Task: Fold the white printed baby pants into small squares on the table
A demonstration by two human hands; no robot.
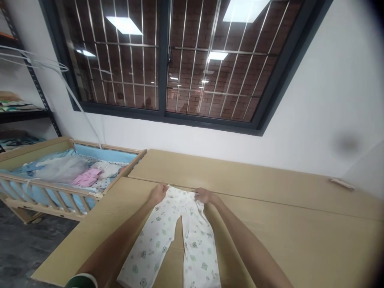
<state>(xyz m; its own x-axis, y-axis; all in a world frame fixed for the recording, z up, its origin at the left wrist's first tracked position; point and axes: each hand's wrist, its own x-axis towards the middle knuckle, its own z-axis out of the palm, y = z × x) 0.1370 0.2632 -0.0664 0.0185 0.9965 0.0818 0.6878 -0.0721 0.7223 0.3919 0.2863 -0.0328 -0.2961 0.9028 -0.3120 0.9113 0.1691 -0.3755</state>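
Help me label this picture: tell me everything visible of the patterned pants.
The pants look like thin white cloth with small green and grey prints. They are spread over the table, waist at the far end, legs apart, with creases near the crotch. The left hand grips one waist corner and the right hand the other. The picture's bottom edge cuts off part of the leg ends.

Bare left hand (159,194) and right hand (205,195); white-edged green band (80,282) on the left forearm (121,233).

Bright white panels (245,10) glare in the window (162,60), and a blurred smudge (347,143) dims the wall (318,88)
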